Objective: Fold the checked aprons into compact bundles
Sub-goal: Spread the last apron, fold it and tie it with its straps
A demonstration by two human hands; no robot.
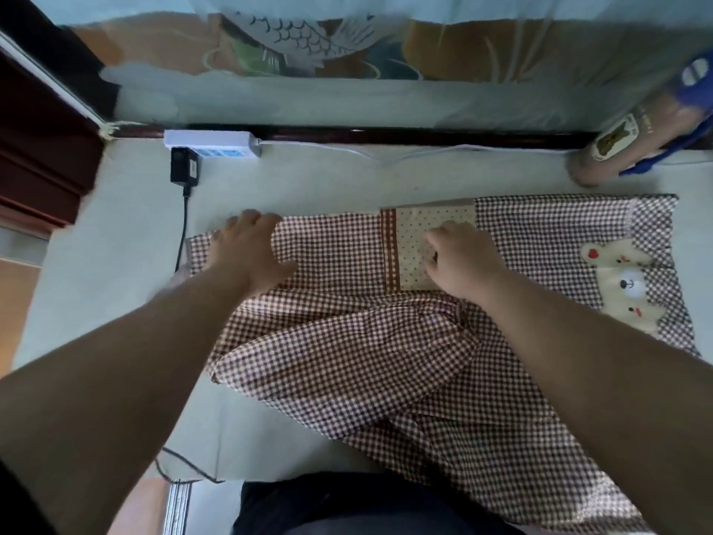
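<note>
We were in a home, it seemed. We saw a fish-patterned cloth (308,44), a power strip (212,142) and dark wooden trim (38,148).

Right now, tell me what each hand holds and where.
Left hand presses on the left end of the checked apron, holding nothing. Right hand curls on its dotted panel; grip unclear.
</note>
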